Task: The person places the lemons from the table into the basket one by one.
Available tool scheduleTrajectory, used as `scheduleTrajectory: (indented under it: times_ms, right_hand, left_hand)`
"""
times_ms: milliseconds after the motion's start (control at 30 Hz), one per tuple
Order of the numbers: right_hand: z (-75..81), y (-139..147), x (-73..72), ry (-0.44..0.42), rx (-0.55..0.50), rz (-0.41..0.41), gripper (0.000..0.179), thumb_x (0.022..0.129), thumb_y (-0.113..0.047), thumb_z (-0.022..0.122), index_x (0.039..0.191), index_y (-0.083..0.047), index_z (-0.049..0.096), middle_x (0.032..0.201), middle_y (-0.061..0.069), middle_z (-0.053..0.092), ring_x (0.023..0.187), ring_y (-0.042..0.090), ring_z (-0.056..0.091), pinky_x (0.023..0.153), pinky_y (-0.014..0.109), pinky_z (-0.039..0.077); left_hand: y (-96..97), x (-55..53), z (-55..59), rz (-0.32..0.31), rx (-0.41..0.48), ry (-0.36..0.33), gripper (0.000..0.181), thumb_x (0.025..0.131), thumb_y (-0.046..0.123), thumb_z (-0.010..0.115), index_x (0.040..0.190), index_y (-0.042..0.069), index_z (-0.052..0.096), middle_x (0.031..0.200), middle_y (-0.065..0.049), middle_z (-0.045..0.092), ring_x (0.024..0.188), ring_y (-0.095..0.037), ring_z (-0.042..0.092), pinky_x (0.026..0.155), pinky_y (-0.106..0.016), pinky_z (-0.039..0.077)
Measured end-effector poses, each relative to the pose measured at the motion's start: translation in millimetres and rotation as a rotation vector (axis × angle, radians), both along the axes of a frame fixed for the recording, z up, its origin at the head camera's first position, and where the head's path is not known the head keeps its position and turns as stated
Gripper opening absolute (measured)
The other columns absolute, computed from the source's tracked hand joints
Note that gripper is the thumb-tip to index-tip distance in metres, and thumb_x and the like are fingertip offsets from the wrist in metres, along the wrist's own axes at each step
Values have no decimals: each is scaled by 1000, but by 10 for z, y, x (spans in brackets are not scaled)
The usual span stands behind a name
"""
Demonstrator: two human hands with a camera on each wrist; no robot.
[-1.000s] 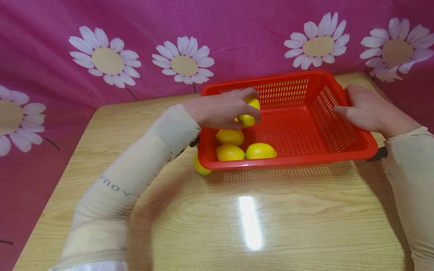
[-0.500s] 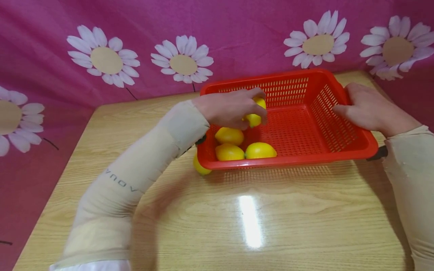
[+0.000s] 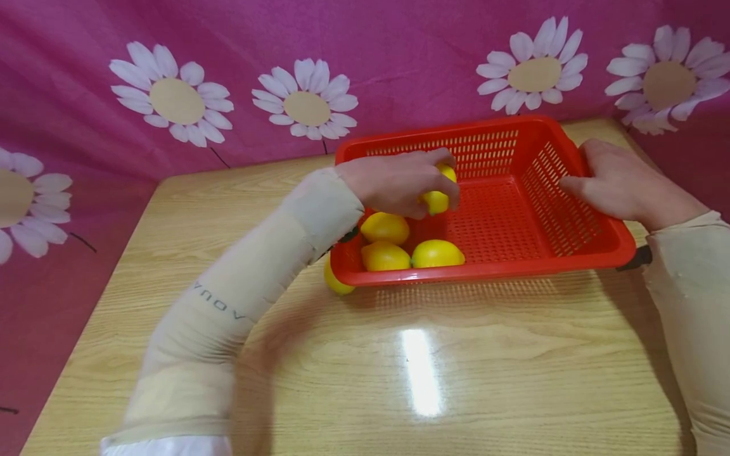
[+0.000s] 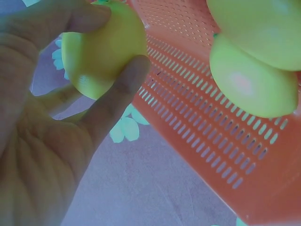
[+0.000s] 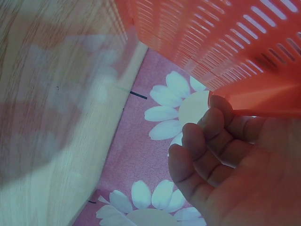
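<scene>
My left hand (image 3: 396,183) pinches a yellow lemon (image 3: 438,197) over the left part of a red plastic basket (image 3: 485,271). In the left wrist view, thumb and fingertips press on opposite sides of this lemon (image 4: 106,52). Below the hand, several lemons (image 3: 385,256) lie at the basket's left end, partly covered by the hand and wrist. Another lemon (image 3: 338,278) shows outside the front left corner, partly hidden by the basket. My right hand (image 3: 627,187) grips the right rim, thumb inside; the right wrist view has its fingers (image 5: 193,141) curled under the rim (image 5: 263,112).
The basket stands at the back right of a wooden table (image 3: 485,373). Behind the table hangs a purple cloth (image 3: 399,57) printed with white flowers. A dark strap (image 3: 635,258) shows by the right wrist. Light reflects off the tabletop in front.
My left hand has moved a little to the right over the basket, carrying the lemon. The right hand, the basket and the other lemons have stayed in place.
</scene>
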State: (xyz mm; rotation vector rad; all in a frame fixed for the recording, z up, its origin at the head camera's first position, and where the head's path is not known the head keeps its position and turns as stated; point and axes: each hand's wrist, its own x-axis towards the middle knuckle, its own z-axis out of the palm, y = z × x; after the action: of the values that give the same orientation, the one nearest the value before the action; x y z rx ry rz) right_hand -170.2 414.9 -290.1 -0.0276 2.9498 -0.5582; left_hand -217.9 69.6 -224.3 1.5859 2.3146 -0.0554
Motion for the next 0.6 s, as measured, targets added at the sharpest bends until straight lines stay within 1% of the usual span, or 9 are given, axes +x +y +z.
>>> scheduleTrajectory:
  times_ms: [233, 400, 600]
  right_hand:
    - [13, -21, 21, 11, 3, 0, 46, 98, -24, 61, 124, 10, 45, 98, 26, 60, 81, 32, 60, 62, 32, 45]
    - [1, -15, 10, 4, 0, -3, 46, 98, -25, 61, 124, 9, 45, 98, 24, 61, 80, 30, 61, 61, 32, 46]
    - [-5, 6, 4, -1, 0, -5, 47, 99, -26, 60, 125, 10, 44, 98, 25, 60, 79, 30, 61, 60, 32, 48]
  left_hand:
    - [48, 7, -68, 2, 0, -23, 37, 100, 13, 64, 129, 36, 69, 160, -5, 38, 141, -20, 49, 110, -27, 48]
    - [78, 11, -112, -5, -9, -35, 37, 100, 13, 64, 130, 33, 70, 161, -6, 38, 141, -21, 48, 111, -28, 48]
    - [114, 31, -148, 16, -40, -56, 38, 100, 14, 64, 131, 36, 69, 162, -4, 37, 135, -18, 52, 111, -28, 49]
